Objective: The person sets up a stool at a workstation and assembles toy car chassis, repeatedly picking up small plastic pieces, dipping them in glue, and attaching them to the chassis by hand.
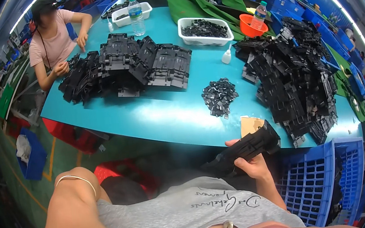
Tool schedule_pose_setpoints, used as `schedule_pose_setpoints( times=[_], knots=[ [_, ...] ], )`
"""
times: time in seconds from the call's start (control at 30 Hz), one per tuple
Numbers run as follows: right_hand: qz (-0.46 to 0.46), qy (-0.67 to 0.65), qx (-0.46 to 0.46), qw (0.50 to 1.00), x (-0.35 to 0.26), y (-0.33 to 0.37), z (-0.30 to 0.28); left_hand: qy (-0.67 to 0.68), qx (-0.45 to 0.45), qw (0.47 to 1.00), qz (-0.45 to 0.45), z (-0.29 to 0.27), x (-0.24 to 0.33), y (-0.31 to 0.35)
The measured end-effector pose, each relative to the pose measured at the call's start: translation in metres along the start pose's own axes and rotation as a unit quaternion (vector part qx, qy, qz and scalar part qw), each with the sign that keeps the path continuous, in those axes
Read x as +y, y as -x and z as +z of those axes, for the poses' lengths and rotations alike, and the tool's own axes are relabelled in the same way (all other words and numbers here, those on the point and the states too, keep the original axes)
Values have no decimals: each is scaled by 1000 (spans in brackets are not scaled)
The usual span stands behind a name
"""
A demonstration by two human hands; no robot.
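My right hand (254, 167) grips a long black plastic housing (245, 148) at the table's near edge, thumb on the near side and a fingertip showing beyond it. My left arm bends at the lower left, with a pale band (76, 177) round it; the fingers of that hand are hidden. Close behind the housing lies a tan pad (251, 125). Farther in sits a heap of small black pieces (219, 97), and a white dropper bottle (226, 56) stands beyond it.
Piles of black housings lie on the table's left (120, 60) and right (294, 83). At the back are a white tub of small parts (204, 31), an orange bowl (252, 26) and a water bottle (136, 16). Blue crates (309, 180) stand beside me; a co-worker (55, 40) handles parts.
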State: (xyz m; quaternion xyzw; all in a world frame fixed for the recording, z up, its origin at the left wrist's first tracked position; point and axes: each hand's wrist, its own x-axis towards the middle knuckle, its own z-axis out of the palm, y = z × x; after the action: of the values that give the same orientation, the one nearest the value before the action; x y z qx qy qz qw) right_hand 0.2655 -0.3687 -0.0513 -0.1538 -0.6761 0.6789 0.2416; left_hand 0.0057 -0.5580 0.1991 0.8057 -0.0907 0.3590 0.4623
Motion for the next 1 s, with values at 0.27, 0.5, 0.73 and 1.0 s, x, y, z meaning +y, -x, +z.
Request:
schedule_pose_setpoints(
  times=[0.27, 0.5, 0.73, 1.0],
  knots=[
    [36, -23, -5, 999, 0, 7, -1, -12, -160, 986, 44, 15, -20, 46],
    [-5, 106, -77, 991, -11, -23, 15, 150, 583, 797, -44, 35, -176, 165],
    [23, 346, -8, 938, -15, -67, 24, 290, 609, 694, -253, 45, -251, 147],
    [11, 458, 181, 870, -10, -49, -86, 193, 654, 719, -136, 18, -246, 163]
  ],
)
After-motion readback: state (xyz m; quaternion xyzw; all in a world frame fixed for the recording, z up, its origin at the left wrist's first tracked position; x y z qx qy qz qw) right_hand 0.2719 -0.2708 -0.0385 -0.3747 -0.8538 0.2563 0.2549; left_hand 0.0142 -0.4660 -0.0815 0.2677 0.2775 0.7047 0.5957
